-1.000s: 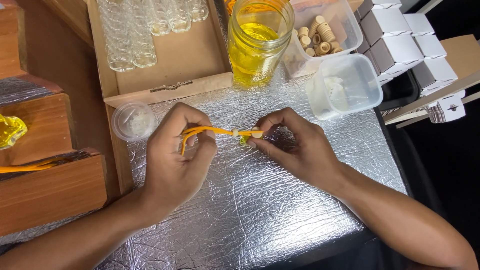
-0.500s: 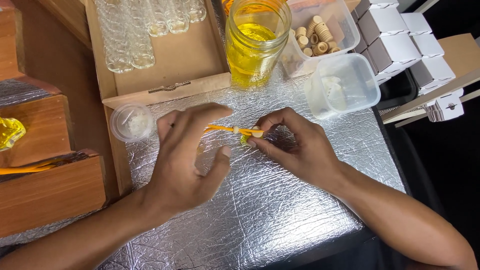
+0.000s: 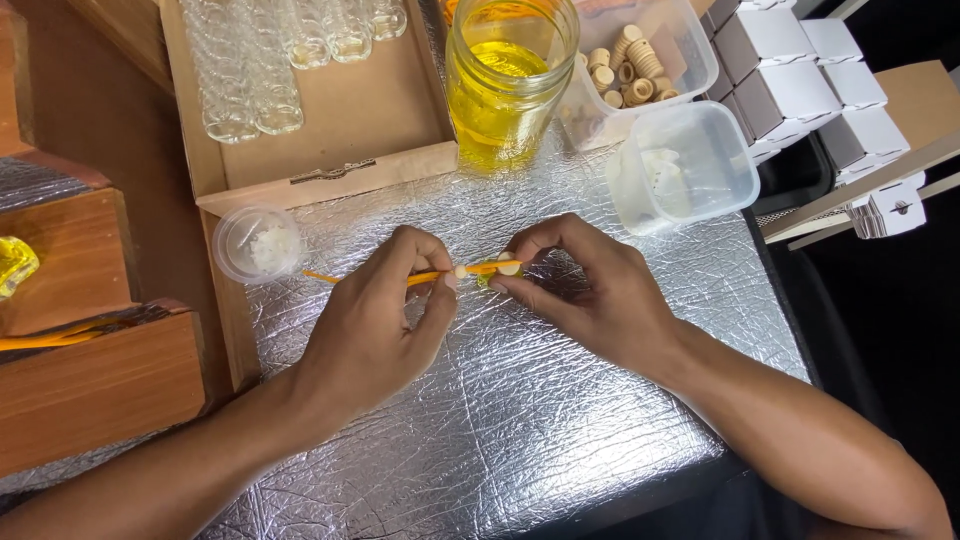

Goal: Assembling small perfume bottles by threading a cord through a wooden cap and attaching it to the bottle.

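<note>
Item: thin orange stick (image 3: pixel 430 277), held level just above the foil-covered tabletop (image 3: pixel 520 400), spanning both hands. Left hand (image 3: pixel 375 325): fingers pinched closed on the stick's middle; its free end pokes out toward a small round lidded cup (image 3: pixel 258 243). Right hand (image 3: pixel 590 295): fingertips closed on a small yellow-green piece (image 3: pixel 487 280) at the stick's other end. Behind: jar of yellow liquid (image 3: pixel 505 85), clear tub (image 3: pixel 685 165).

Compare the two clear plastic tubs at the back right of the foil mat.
The far tub is heaped with small tan cork-like rings; the near tub holds only a few pale pieces. The far tub runs past the top edge of the picture; the near tub shows whole. The far tub lies behind the glass jar; the near tub stands apart. Both are clear, lidless, rounded-cornered.
</note>
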